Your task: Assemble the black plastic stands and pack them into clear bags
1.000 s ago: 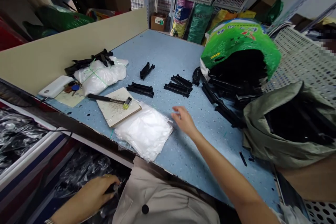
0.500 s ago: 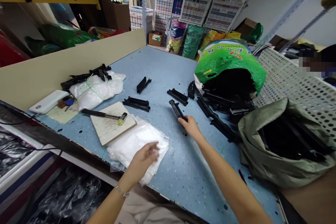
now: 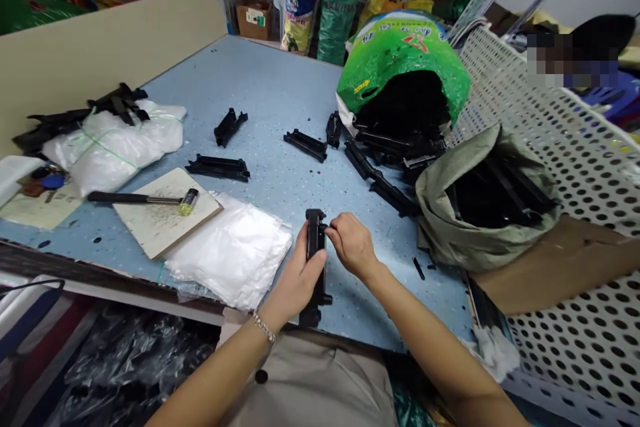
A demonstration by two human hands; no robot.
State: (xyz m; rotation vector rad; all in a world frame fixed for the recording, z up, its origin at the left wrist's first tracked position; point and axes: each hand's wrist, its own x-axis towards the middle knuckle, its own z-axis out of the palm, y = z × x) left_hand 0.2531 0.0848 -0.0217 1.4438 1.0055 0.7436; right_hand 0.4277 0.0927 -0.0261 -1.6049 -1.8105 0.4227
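Observation:
A long black plastic part (image 3: 315, 247) stands up from the blue table, gripped in my left hand (image 3: 299, 277). My right hand (image 3: 353, 245) pinches its upper end from the side. Its lower end juts out below my left fist. Close to my left hand lies a stack of clear plastic bags (image 3: 230, 252). Further off, several similar black parts (image 3: 217, 168) lie loose on the table. Others spill from a green woven sack (image 3: 400, 53) and fill a grey-green sack (image 3: 483, 207).
A dusty tile board (image 3: 160, 211) carries a mallet (image 3: 140, 199) with a yellow-green head. A bundle of white bagged goods (image 3: 113, 150) lies at the left, before a cream partition (image 3: 100, 47). A perforated white panel (image 3: 565, 173) stands right. Plastic sheeting fills the floor below the table edge.
The black part has been lifted off the table into both hands. My left hand has left the clear bags and joined my right. The view has swung down and to the left.

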